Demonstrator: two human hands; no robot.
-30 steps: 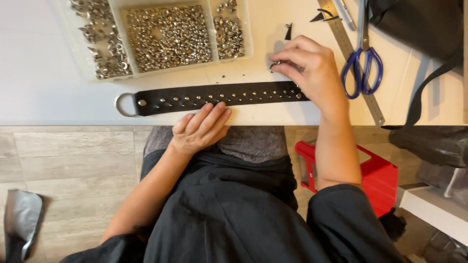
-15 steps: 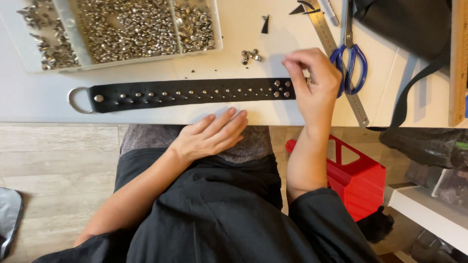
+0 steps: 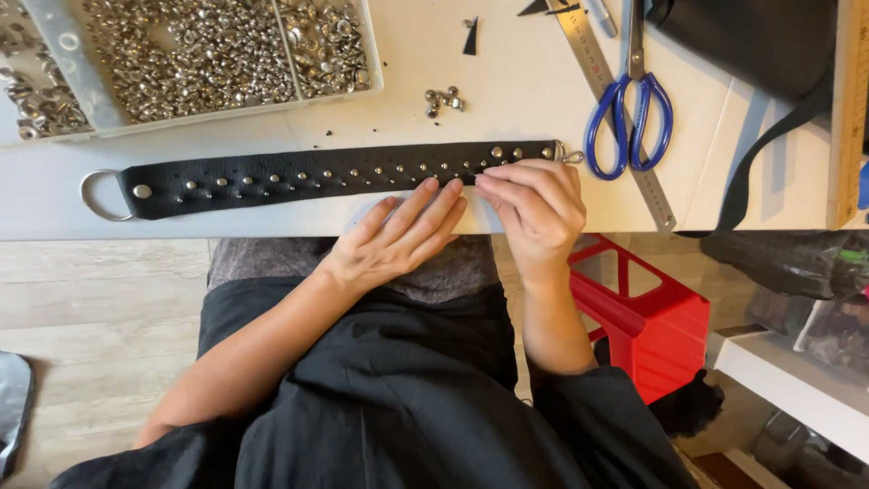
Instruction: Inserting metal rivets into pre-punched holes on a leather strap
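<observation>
A black leather strap (image 3: 299,177) dotted with silver studs lies flat along the near edge of the white table (image 3: 507,86), a metal ring (image 3: 98,196) at its left end. My left hand (image 3: 398,237) rests palm down, fingertips on the strap's lower edge near the middle. My right hand (image 3: 536,210) presses its fingertips onto the strap close to its right end, beside the left hand's fingertips. Whether a stud sits under the right fingertips is hidden. A few loose studs (image 3: 444,100) lie just beyond the strap.
A clear compartment tray (image 3: 217,50) full of silver studs sits at the far left. Blue-handled scissors (image 3: 634,104) lie across a metal ruler (image 3: 615,100) on the right, with a black bag (image 3: 760,41) beyond. A red crate (image 3: 652,312) stands on the floor by my right knee.
My right hand came down from the table's right side onto the strap's right end. My left hand slid forward from my lap to the strap's lower edge. The view shifted left.
</observation>
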